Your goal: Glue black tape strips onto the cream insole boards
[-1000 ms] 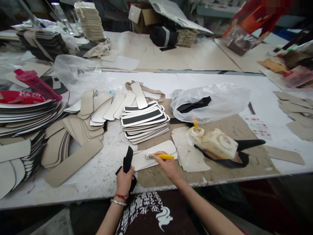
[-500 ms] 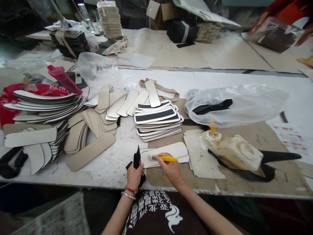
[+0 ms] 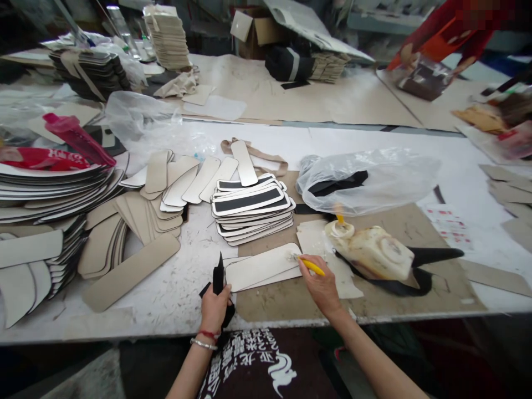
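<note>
My right hand (image 3: 322, 284) grips a yellow-handled brush (image 3: 312, 266), its bristles at the right end of a pale, round-cornered panel (image 3: 260, 268). A second panel shows partly from beneath that one. Left of the panels, my left hand (image 3: 215, 306) is closed around several black strips (image 3: 218, 277), which stick up and hang below the fingers. Just behind lies a stack of white-edged panels (image 3: 253, 213), the upper ones bearing a black strip along the middle. To the right, a yellowed plastic container (image 3: 374, 252) lies with a second yellow handle (image 3: 339, 213) standing in its opening.
Fanned beige panels (image 3: 145, 216) and curved pieces (image 3: 54, 188) cover the table's left side. A clear plastic bag (image 3: 374, 177) with black material inside lies behind the container. Across the far table, a person in red (image 3: 453, 39) handles a wrapped dark package (image 3: 426, 77).
The brush in my right hand has moved right along the panel, from its middle to its right end. My left hand keeps the black strips. The camera view has shifted right.
</note>
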Available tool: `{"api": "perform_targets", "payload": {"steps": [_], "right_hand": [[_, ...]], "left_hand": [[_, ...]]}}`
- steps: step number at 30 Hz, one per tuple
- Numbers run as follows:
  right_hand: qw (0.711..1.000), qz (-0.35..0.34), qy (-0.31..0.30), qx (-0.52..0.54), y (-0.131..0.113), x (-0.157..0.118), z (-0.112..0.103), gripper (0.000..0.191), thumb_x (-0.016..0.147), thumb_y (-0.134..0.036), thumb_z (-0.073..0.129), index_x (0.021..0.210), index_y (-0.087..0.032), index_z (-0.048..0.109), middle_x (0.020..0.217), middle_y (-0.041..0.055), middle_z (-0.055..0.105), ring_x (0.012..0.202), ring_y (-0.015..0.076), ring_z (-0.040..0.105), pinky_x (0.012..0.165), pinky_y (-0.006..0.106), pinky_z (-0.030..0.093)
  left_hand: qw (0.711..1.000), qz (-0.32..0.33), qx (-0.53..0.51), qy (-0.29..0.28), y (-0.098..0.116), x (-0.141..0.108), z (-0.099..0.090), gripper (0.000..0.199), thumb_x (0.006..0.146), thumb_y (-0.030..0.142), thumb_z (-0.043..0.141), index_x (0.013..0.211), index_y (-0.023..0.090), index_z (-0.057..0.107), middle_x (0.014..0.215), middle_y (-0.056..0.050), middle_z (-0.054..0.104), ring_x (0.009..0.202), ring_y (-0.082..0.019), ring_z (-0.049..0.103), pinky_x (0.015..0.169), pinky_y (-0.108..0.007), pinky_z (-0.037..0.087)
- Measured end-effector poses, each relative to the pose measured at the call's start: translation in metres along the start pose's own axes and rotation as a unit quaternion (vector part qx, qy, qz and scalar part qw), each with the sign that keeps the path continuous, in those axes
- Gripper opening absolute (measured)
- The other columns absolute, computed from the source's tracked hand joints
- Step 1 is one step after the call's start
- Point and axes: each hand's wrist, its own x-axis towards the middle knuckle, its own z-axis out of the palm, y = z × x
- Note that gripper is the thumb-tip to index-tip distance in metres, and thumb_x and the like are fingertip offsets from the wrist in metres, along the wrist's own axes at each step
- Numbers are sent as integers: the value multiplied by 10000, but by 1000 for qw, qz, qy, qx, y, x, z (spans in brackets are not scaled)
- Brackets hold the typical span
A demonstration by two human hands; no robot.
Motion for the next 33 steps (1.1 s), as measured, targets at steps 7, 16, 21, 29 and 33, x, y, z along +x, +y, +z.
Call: {"api": "perform_targets", "payload": {"steps": [7,16,21,29,33], "right_hand": [[997,-53,46,-39,4,4,-40,146,844,-245,490,941,-178,577,883,77,605,861,182,563,840,361,459],[987,36,-133,88,-46,7,-20,215,890,-340,358,878,-202,523,763,28,557,721,154,522,686,276,418],[938,82,-278,191,-89,4,30,241,828,-409,464,777,-192,556,613,-24,489,568,116,437,548,235,360],[877,216,-321,286,-98,-5,51,305,661,-382,644,841,-138,617,565,-36,495,517,91,418,474,204,329],[850,206,-382,298,-91,0,40,376,658,-357,650,955,-128,617,534,-53,487,491,85,415,478,207,330]], "left_hand": [[998,-3,56,0,11,-1,-3,357,595,496,629,684,168,520,437,47,467,394,-126,421,402,-243,312],[985,113,125,48,56,-45,-25,418,755,498,505,1010,173,569,911,-92,643,849,-239,580,745,-330,417],[999,45,-9,4,55,-55,-23,368,732,503,523,799,151,606,487,24,476,445,-127,418,443,-242,300],[973,-36,-200,-110,78,-71,-6,406,702,508,548,507,163,459,449,27,413,416,-77,354,434,-217,275],[935,-66,-322,-129,82,-69,1,373,732,527,550,793,160,563,495,58,407,414,-58,325,428,-194,256]]}}
